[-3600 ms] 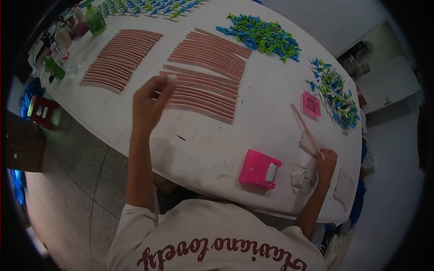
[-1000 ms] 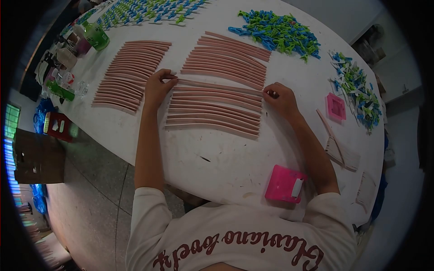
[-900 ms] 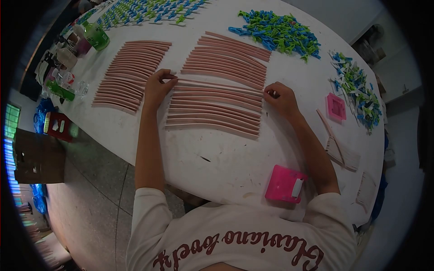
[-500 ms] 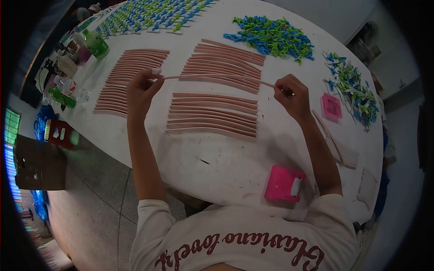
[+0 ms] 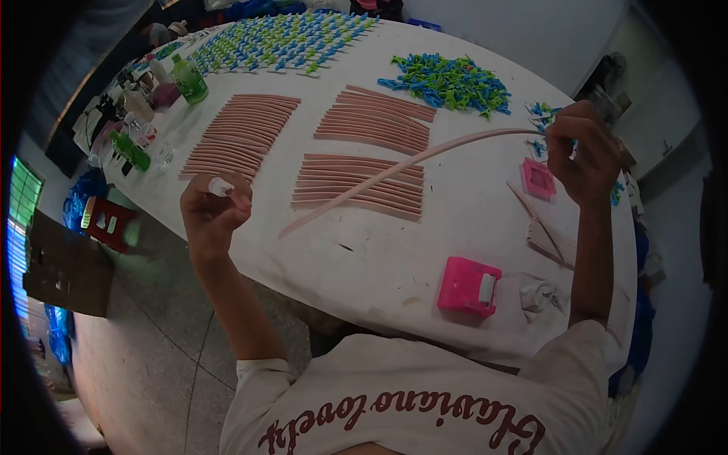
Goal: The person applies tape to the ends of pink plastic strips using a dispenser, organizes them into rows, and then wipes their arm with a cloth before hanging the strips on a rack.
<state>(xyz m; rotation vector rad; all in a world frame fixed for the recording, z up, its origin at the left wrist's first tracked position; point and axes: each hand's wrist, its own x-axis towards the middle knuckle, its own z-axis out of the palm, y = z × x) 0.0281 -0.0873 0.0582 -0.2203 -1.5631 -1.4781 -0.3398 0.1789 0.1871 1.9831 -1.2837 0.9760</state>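
Note:
My right hand [image 5: 582, 152] is raised at the right, its fingers pinching one end of a long pinkish strip [image 5: 413, 158]. From there the strip curves down to the left, its other end loose above the table. My left hand [image 5: 216, 212] is at the left, fingers curled together, with a white wrap on one finger; whether anything is between them cannot be made out. Below the strip lie an upper group of pink strips [image 5: 371, 121] and a lower group [image 5: 356, 182]. A third group [image 5: 243, 133] lies beyond my left hand.
Blue and green clips form a pile [image 5: 455, 83] and spread rows [image 5: 280, 42] at the back. A pink dispenser [image 5: 469, 287] stands near the front edge, and a pink square tray [image 5: 538, 179] farther right. Green bottles [image 5: 188, 80] stand at the left.
My left hand has let go of the strip and moved down and left. My right hand has moved up and right, still with the strip. The view has shifted slightly.

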